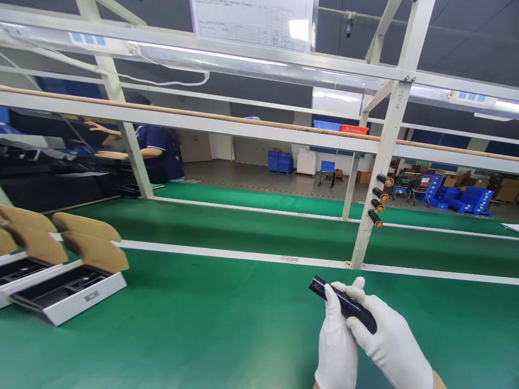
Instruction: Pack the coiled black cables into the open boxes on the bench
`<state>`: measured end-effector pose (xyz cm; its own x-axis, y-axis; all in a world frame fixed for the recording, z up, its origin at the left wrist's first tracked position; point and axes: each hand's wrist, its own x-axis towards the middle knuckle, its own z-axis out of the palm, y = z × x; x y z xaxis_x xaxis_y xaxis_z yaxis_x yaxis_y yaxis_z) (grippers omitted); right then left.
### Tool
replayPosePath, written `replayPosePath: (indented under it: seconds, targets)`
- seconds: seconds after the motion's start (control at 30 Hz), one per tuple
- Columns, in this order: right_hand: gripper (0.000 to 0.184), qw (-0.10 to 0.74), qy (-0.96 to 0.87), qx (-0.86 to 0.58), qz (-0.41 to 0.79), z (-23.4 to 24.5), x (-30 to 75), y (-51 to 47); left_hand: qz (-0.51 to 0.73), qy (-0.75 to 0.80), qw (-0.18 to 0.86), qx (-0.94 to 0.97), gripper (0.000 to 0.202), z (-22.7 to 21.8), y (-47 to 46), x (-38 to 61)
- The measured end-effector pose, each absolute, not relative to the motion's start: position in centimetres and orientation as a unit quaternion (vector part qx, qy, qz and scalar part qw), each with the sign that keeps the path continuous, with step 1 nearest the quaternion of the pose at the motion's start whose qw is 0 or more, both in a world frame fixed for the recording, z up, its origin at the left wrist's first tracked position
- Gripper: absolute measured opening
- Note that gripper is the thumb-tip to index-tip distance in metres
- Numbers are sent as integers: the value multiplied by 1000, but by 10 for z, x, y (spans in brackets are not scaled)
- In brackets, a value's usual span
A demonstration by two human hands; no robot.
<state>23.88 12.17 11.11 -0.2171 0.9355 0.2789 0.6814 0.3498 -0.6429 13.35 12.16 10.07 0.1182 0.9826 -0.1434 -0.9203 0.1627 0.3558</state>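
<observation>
Head view: we record a glossy black cylinder [346,302] at lower right of frame, pinched in the pressed-together grip of the gloved left hand [335,346] and gloved right hand [389,340], above the green table [203,302].

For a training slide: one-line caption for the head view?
Left hand and right hand, white-gloved, hold a glossy black cylinder over a green bench mat.

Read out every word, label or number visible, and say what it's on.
Sheet overhead: too small to read.
Orange end labels on black cylinders: too small to read.
Tag on white box: too blurred to read.
Handwriting on white post: too blurred to read.
</observation>
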Motion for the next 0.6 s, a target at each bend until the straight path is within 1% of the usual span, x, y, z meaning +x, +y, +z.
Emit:
replayPosePath:
  seconds: [0.07, 0.1, 0.17, 0.27, 0.33, 0.4, 0.47, 0.5, 0.53, 0.57, 0.6]
  targets:
    - [52, 327, -767, -519, 189, 113, 239, 120, 626, 176, 755, 86, 54, 102, 120, 134]
    - [52, 330, -770, -513, 187, 114, 240, 119, 622, 172, 760, 84, 55, 102, 120, 134]
    - [49, 347, -769, -505, 183, 116, 241, 119, 613, 161, 770, 77, 56, 103, 119, 135]
    - [38, 386, -759, -488, 193, 114, 243, 122, 590, 141, 792, 71, 56, 108, 119, 135]
    - [30, 393, -759, -471, 219, 111, 246, 126, 584, 123, 801, 49, 52, 114, 121, 134]
    - [26, 383, -766, -441, 267, 110, 251, 129, 586, 104, 804, -6, 42, 121, 124, 130]
    - [25, 392, -763, -409, 313, 113, 262, 134, 621, 95, 776, -47, 33, 125, 127, 121]
    - [28, 410, -758, -400, 312, 116, 270, 137, 650, 97, 752, -51, 32, 127, 129, 115]
    - [30, 436, -753, -402, 287, 122, 280, 141, 681, 104, 724, -44, 32, 127, 131, 108]
    - [32, 467, -745, -415, 232, 128, 290, 145, 710, 108, 695, -34, 32, 126, 133, 100]
    - [33, 498, -735, -434, 154, 136, 301, 152, 731, 111, 672, -29, 31, 125, 135, 94]
